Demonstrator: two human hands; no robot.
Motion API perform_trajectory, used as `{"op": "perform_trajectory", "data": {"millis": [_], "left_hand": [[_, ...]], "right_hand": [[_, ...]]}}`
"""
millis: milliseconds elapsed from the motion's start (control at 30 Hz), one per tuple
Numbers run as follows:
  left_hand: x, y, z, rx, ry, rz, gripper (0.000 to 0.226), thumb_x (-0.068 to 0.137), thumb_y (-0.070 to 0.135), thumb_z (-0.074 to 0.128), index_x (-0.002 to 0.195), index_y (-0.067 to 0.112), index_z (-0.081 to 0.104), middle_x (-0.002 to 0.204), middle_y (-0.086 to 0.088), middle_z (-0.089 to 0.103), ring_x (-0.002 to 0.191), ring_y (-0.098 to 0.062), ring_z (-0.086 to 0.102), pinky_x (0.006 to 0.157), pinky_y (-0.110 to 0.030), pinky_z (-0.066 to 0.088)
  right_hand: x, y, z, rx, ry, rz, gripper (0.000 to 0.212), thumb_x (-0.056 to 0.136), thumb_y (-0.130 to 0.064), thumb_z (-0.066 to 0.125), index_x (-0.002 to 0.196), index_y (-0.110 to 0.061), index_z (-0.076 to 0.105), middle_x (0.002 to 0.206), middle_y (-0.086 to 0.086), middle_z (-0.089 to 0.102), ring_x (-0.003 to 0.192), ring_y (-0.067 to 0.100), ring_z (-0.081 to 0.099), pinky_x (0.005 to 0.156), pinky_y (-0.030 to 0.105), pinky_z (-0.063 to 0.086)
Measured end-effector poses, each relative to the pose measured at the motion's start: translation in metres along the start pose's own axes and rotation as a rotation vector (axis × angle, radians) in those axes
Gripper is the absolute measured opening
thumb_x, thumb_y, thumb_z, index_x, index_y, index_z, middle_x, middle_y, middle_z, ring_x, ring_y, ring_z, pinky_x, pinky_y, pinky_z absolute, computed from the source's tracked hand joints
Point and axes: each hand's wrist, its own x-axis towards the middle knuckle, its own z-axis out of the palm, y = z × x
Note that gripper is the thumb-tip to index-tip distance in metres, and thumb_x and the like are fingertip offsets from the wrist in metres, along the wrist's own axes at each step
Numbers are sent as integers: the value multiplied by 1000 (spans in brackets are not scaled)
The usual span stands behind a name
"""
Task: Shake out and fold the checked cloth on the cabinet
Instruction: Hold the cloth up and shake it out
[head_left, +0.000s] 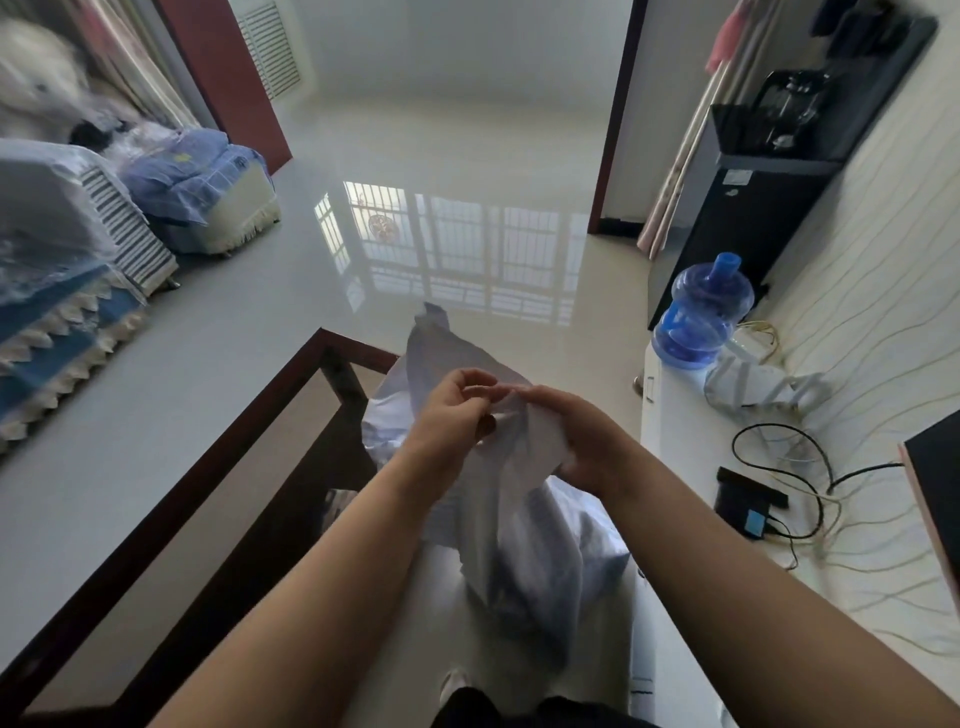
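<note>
Two bare forearms reached forward from the bottom edge and met in the middle of the view, above the floor between a glass-topped table on the left and the white cabinet on the right. Both hands were clenched on one checked cloth: the left hand had its fingers curled over a bunched upper edge, thumb turned toward the other hand, and the right hand pinched the same edge just beside it, knuckles up. That pale blue-and-white cloth was off the cabinet, held in the air; it hung down from the two hands in loose folds toward the person's legs, and one corner of it rose beyond the fingers. On the cabinet's worktop lay one small dark box with several cables looped around it, and farther along stood one blue water bottle. Beyond that stood one black water dispenser against the wall. Across the glossy floor, on the left, two covered seats stood near a dark red door.
</note>
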Motion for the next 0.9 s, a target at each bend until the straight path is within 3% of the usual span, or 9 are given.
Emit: {"op": "perform_trajectory", "data": {"millis": [67,133,267,400,500,567,667,767,900], "left_hand": [[0,1,-10,14,-127,-26,27,91,-13,45,113,2,52,104,-10,63,93,-20,62,81,-27,55],[2,2,-15,55,-209,-5,36,87,-18,47,117,-1,54,110,-13,63,99,-24,63,88,-34,53],[5,-3,-10,243,-154,171,32,83,-13,61,114,-4,62,110,-20,66,98,-23,64,90,-32,54],[12,-13,-5,573,-97,456,19,81,-3,68,100,1,70,94,-13,70,85,-17,65,82,-24,54],[18,-21,-3,777,-93,640,12,83,3,68,91,9,73,86,-2,63,81,-17,56,72,-23,48],[20,-28,4,875,-120,713,9,84,7,66,86,15,71,84,7,57,87,-15,49,72,-21,42],[21,-37,18,783,-170,676,7,85,9,59,81,15,61,76,7,56,76,-14,52,67,-29,46],[21,-41,30,684,-155,632,8,85,12,57,77,14,57,64,7,51,56,-5,44,56,-23,39],[24,-41,38,601,-60,610,6,82,10,67,77,9,63,66,4,59,60,-6,50,59,-17,41]], "right_hand": [[-6,4,-11,78,-106,26,26,86,-21,54,105,-11,70,94,10,69,85,21,65,73,31,54],[-10,8,-18,99,-191,20,34,87,-13,53,119,-7,63,109,16,64,97,26,62,86,37,47],[-14,16,-27,77,-235,-21,40,87,-5,51,127,-4,57,118,19,61,106,29,60,97,40,46],[-17,11,-35,-7,-31,-10,29,92,-5,49,119,1,60,104,15,68,92,25,67,83,33,56],[-16,0,-41,-216,414,-127,22,89,-4,59,109,4,64,87,13,69,73,21,65,67,29,56],[-18,-5,-46,-290,598,-231,13,83,-11,69,93,-3,67,82,9,68,67,18,65,56,22,55],[-19,-2,-42,-406,631,-311,17,78,-19,75,90,-9,67,83,7,71,72,19,69,59,24,56],[-23,7,-35,-525,618,-400,3,82,-18,70,84,-15,69,82,10,72,74,22,68,68,33,56],[-36,19,-35,-569,590,-473,10,87,-19,64,81,-18,72,78,8,72,70,14,63,64,24,53]]}}
